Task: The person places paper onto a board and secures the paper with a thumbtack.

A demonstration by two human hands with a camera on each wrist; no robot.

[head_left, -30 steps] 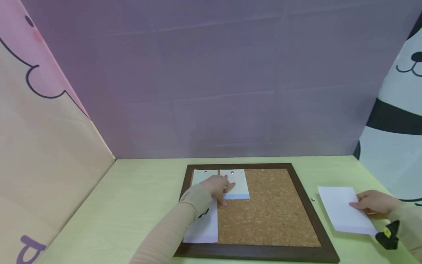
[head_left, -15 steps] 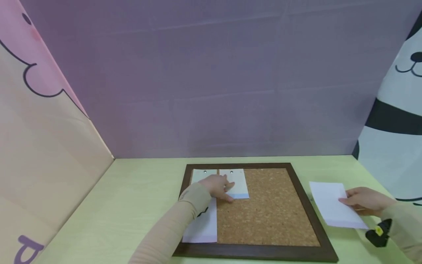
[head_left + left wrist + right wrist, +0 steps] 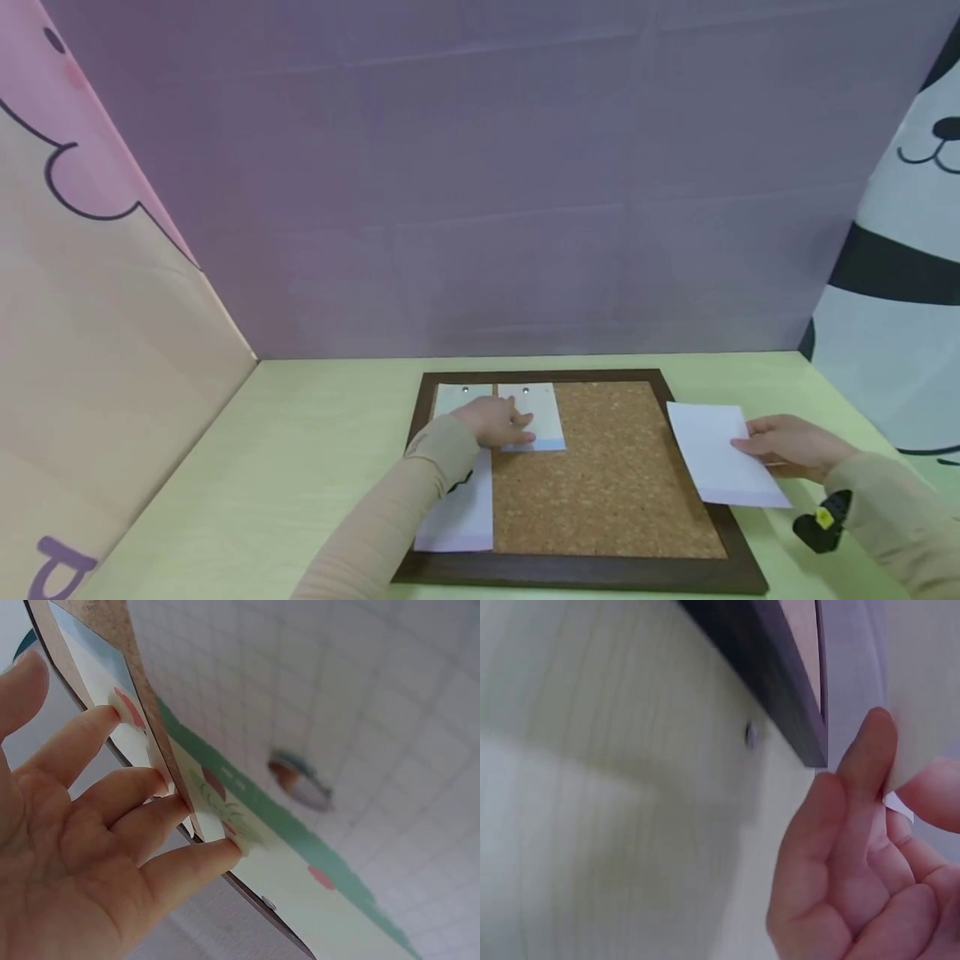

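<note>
A framed corkboard [image 3: 600,508] lies on the table, holding a long sheet [image 3: 457,512] at its left and a shorter paper [image 3: 546,421] beside it. Metal thumbtacks [image 3: 526,390] sit at the top of both. My left hand [image 3: 491,421] reaches over them, and its extended fingertips touch the two papers in the left wrist view, where the long sheet shows a grid and a green band [image 3: 296,851]. My right hand [image 3: 795,446] pinches another white sheet [image 3: 720,457] between thumb and fingers. That sheet is raised and overlaps the board's right frame in the head view.
A small tack [image 3: 751,734] lies on the pale table [image 3: 592,847] close to the board's dark frame [image 3: 772,671]. A purple-grey wall [image 3: 480,183] stands behind the table, with printed panels at left and right.
My right hand has carried its white sheet leftward from the table to over the board's right edge. My left hand stays on the papers, its thumb shifting slightly right and up.
</note>
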